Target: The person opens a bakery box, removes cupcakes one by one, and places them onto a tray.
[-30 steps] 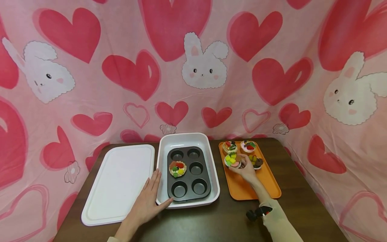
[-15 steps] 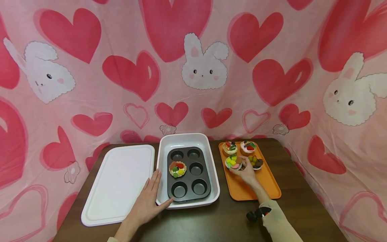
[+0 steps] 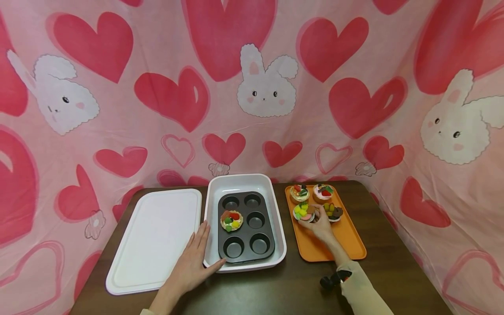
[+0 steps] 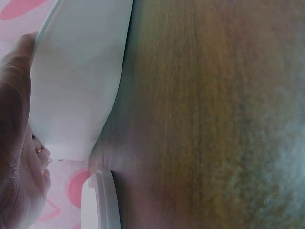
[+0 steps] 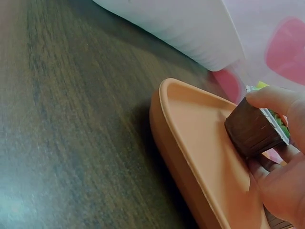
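Observation:
My right hand (image 3: 320,225) grips a toy cupcake (image 3: 303,212) with yellow, green and pink fruit toppings, fingers on its near and far sides. In the right wrist view the brown cup of this cupcake (image 5: 252,126) stands on the orange tray (image 5: 190,119), tilted little if at all. Three more cupcakes share that tray: two behind, and a chocolate-topped one (image 3: 334,212) just right of my hand. My left hand (image 3: 193,260) lies with spread fingers on the left rim of a white bin (image 3: 279,227). Inside that bin sits a dark muffin pan (image 3: 246,229) with one fruit-topped tart (image 3: 231,220) in its middle left cup.
A flat white lid or board (image 3: 155,240) lies left of the bin, partly under my left forearm. Behind the dark wooden table (image 3: 252,293) hangs a pink cloth (image 3: 252,144) with hearts and rabbits. A black device (image 3: 334,279) is strapped at my right wrist.
The cupcake in my right hand has come down slightly on the tray, and the hand has barely moved with it. My left hand stays on the bin's rim.

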Demonstrator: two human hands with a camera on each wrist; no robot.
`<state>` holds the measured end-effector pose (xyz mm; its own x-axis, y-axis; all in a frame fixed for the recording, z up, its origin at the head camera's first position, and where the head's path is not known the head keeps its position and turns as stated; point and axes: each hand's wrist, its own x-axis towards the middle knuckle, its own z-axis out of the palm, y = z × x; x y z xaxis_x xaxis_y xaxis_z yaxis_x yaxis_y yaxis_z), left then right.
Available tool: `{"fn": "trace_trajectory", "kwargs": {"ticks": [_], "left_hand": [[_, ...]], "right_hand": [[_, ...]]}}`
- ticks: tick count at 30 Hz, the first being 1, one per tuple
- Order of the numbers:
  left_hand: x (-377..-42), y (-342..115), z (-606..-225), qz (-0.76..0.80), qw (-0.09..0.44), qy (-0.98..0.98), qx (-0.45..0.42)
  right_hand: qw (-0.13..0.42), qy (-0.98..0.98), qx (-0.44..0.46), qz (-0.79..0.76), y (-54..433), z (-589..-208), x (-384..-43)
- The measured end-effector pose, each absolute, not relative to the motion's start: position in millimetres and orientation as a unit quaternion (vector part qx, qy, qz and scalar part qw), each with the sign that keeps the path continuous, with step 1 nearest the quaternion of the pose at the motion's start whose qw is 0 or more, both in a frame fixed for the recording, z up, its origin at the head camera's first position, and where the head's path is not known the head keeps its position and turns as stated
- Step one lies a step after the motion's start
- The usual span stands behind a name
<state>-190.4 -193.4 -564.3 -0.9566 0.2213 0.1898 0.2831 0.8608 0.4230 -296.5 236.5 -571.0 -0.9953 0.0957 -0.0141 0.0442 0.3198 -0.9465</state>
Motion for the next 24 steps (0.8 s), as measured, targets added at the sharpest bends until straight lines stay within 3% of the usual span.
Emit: {"fn": "trace_trajectory", "kwargs": {"ticks": [11,24], "left_hand": [[-190,-193,-566,-0.23,0.083,-0.96,-0.138],[-190,-194,-565,-0.227,0.071,-0.962,-0.134]], "right_hand": [[0.021,-0.818,-0.051,0.572,237,-575,-296],[0.086,-0.866,-0.012,0.492,241,-584,-291]]}}
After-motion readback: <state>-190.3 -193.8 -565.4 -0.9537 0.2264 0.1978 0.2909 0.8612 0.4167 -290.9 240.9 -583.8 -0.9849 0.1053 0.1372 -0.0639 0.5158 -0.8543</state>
